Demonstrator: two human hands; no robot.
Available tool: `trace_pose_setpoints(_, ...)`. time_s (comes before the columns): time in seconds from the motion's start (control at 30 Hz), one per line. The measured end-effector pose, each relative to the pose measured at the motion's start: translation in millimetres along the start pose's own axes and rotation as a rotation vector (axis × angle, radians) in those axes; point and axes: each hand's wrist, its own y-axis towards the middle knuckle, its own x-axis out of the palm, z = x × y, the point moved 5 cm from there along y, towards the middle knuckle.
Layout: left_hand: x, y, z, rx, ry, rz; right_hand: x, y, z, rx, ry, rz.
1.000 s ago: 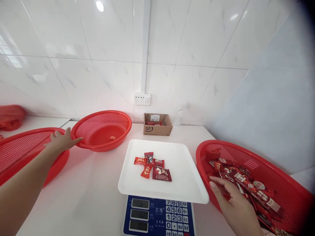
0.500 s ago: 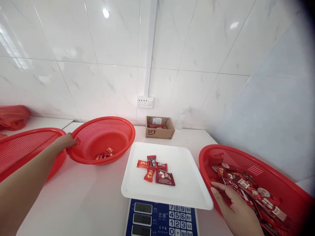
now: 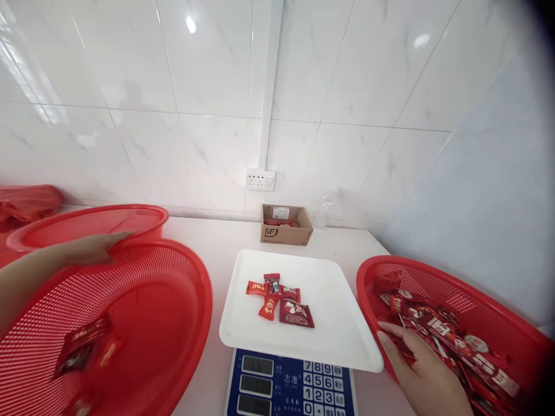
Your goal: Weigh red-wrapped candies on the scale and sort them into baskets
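My left hand (image 3: 93, 248) grips the far rim of a red mesh basket (image 3: 173, 300) that is lifted and tilted toward me at the lower left; a few red candy packets (image 3: 82, 346) slide inside it, blurred. My right hand (image 3: 420, 370) rests with fingers spread on red candy packets (image 3: 437, 335) in a second red basket (image 3: 498, 312) on the right, holding nothing that I can see. Between them a white tray (image 3: 333, 335) on a blue digital scale (image 3: 290, 387) carries several red candy packets (image 3: 280, 297).
Another red basket (image 3: 87, 222) stands behind my left hand, with red plastic bags (image 3: 26, 199) at the far left. A small cardboard box (image 3: 285, 225) and a clear bottle (image 3: 321, 214) sit against the tiled wall below a socket (image 3: 260, 179).
My left hand reached the basket's rim, then pulled it toward me and tipped it up; its packets slid down. My right hand stayed in the right basket.
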Motion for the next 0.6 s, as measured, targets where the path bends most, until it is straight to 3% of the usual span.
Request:
trace_pose_setpoints(0.17,21.0,-11.9,-0.9,0.232,0.177,-0.172,2.6,-0.2,4.8,0.018,-0.011,-0.008)
trace_pose_setpoints(0.33,24.2,-9.1,-7.1,0.341,0.323,-0.114,6.0,-0.1,8.6,0.019,-0.02,-0.012)
trace_pose_setpoints(0.47,21.4,-5.5,-13.6,0.286,0.462,-0.026,4.5,-0.4,8.4,-0.006,-0.03,0.005)
trace_pose_setpoints(0.6,18.4,-6.0,-22.0,0.03,0.364,-0.027,4.4,-1.3,10.0,-0.003,-0.005,-0.005)
